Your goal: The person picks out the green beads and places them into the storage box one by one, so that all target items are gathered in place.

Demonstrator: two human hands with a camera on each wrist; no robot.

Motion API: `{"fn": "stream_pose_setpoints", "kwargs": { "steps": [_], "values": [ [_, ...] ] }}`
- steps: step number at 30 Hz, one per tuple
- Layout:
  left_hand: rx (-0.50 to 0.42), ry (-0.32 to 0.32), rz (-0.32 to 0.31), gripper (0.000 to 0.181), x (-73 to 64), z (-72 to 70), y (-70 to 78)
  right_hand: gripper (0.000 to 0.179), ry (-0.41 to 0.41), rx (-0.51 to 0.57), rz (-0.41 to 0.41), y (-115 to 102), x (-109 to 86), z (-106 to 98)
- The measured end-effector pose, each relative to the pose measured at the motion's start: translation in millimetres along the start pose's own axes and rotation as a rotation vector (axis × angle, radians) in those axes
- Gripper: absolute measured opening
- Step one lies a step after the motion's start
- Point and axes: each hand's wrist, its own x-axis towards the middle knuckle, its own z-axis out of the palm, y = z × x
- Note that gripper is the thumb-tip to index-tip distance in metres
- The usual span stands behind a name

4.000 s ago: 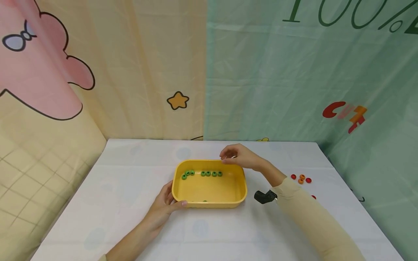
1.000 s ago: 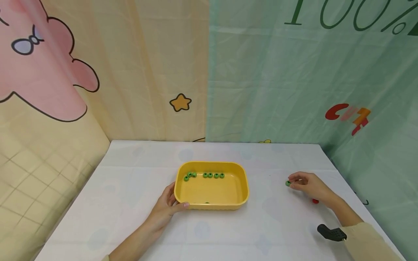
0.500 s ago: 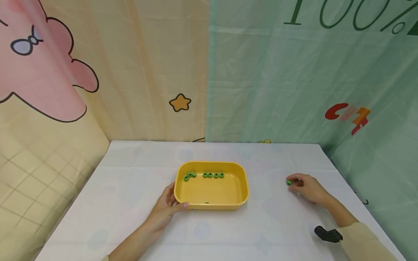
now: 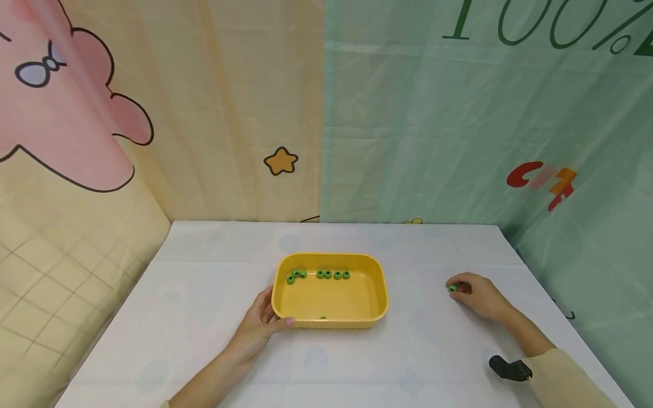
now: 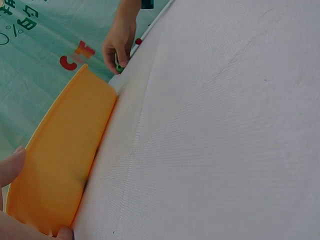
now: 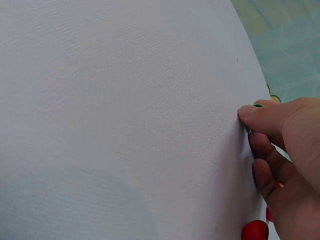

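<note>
A yellow plastic tray (image 4: 331, 306) sits in the middle of the table, with several green beads (image 4: 328, 275) lying along its far side. My left hand (image 4: 255, 323) grips its near left corner, thumb over the rim; the left wrist view shows the tray (image 5: 65, 145) from the side. Off to the right, my right hand (image 4: 479, 294) pinches a green bead (image 4: 452, 288) between thumb and fingers, at the tabletop. In the right wrist view the thumb mostly covers that bead, and only a green sliver shows.
A red bead (image 6: 255, 231) lies beside my right hand; more red and an orange spot peek out behind its fingers. The white-covered table (image 4: 214, 249) meets printed curtains (image 4: 408, 141) at the back and sides. A black wrist mount (image 4: 510, 368) juts from the right sleeve.
My right hand has gone from the tray's far right rim over to the beads on the right, and its fingers have closed on a green bead. The left hand keeps its grip.
</note>
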Motion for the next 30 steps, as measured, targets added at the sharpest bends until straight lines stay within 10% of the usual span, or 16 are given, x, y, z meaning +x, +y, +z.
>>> {"fn": "stream_pose_setpoints", "kwargs": {
  "steps": [30],
  "values": [
    [-0.001,0.004,-0.017,0.091,-2.3,0.6,1.8,0.031,-0.092,0.189,0.064,-34,37.1,-8]
  ]
}}
